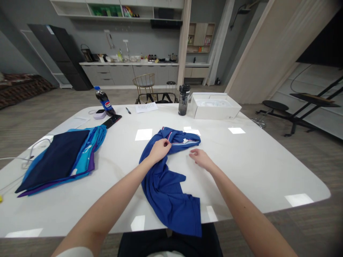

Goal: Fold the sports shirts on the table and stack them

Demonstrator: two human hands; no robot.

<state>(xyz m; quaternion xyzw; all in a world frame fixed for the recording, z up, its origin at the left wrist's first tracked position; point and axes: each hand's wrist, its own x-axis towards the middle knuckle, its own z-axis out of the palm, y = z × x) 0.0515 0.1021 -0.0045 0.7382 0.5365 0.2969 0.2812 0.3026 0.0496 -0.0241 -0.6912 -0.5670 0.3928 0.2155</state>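
A blue shirt [166,185] lies bunched and crumpled on the white table, its lower part hanging over the front edge. Its neckline, with white and red trim and a small white label [185,140], is at the far end. My left hand [160,150] is closed on the shirt's fabric near that trim, thumb and fingers pinched together. Just right of the shirt, my right hand [200,158] is over the table, apart from the fabric. Its fingers are loosely bent, and nothing shows in them.
Folded clothes [61,153] are stacked at left. Behind them stand a cola bottle [105,101] and a phone [112,121]. A pen [128,110], paper [146,107], dark water bottle [183,100] and white box [215,109] line the table's far side. Chairs and a kitchen counter are beyond.
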